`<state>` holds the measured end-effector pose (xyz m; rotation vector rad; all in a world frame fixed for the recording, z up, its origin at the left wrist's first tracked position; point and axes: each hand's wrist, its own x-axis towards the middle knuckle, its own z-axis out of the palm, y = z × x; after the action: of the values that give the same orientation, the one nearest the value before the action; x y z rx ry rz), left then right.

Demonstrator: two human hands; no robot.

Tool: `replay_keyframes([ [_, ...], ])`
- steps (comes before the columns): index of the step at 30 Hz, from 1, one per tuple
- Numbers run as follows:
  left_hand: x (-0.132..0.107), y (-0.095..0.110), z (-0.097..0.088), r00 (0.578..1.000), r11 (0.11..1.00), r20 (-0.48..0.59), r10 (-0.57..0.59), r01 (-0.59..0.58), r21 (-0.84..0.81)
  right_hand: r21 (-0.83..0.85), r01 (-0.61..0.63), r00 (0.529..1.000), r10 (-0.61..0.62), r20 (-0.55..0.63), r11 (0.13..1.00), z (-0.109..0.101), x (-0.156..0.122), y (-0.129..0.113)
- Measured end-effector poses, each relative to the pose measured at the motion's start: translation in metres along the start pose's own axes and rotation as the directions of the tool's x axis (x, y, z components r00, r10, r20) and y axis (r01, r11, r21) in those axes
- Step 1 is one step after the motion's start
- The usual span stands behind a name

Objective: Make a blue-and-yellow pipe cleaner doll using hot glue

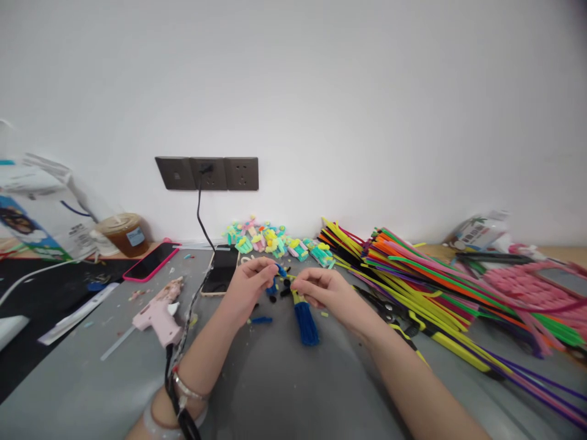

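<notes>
My left hand (255, 286) is closed in a pinch, with a short piece of blue pipe cleaner (280, 270) at its fingertips. Just to the right, my right hand (324, 293) pinches a thin yellow pipe cleaner (295, 296); its far end is hidden by the fingers. Beneath the right fingers lies a bundle of blue pipe cleaners (306, 324) with a yellow top. Small blue and black pieces rest on the table between the hands, and a loose blue piece (261, 319) lies nearer to me.
A pink glue gun (158, 319) lies left, its cord running past my left forearm. Two phones (151, 263) and a drink cup (126, 234) are behind it. Pastel pipe-cleaner pieces (270, 241) line the wall. Long coloured pipe cleaners (413, 281) and pliers (389, 313) lie right.
</notes>
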<state>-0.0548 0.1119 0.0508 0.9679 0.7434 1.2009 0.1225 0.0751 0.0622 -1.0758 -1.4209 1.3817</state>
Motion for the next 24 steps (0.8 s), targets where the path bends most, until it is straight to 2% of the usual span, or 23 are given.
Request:
replay_keyframes([
  [5, 0.000, 0.003, -0.001, 1.000, 1.000, -0.005, 0.010, -0.010, 0.009, -0.312, 0.045, 0.995, -0.013, 0.104, 0.949, 0.003, -0.002, 0.006],
  [7, 0.000, 0.003, -0.001, 1.000, 1.000, -0.008, 0.019, -0.019, 0.010, -0.378, 0.079, 0.992, -0.037, 0.117, 0.922, 0.003, -0.003, 0.006],
  [10, 0.000, 0.003, -0.002, 1.000, 1.000, -0.005, 0.023, -0.023, 0.009, -0.409, 0.144, 0.989, -0.123, 0.077, 0.901, 0.001, -0.004, 0.005],
  [13, 0.000, 0.003, -0.002, 1.000, 1.000, 0.002, 0.016, -0.016, 0.011, -0.340, 0.149, 0.989, -0.137, 0.061, 0.928, -0.004, -0.002, 0.005],
  [18, 0.000, 0.003, 0.000, 1.000, 1.000, -0.004, 0.011, -0.011, 0.021, -0.099, 0.055, 0.998, -0.055, 0.007, 0.994, -0.011, 0.004, 0.008],
  [24, -0.001, 0.003, 0.002, 1.000, 0.999, 0.001, 0.000, 0.000, 0.035, 0.213, 0.008, 0.994, 0.015, -0.105, 0.977, -0.009, 0.004, 0.005],
])
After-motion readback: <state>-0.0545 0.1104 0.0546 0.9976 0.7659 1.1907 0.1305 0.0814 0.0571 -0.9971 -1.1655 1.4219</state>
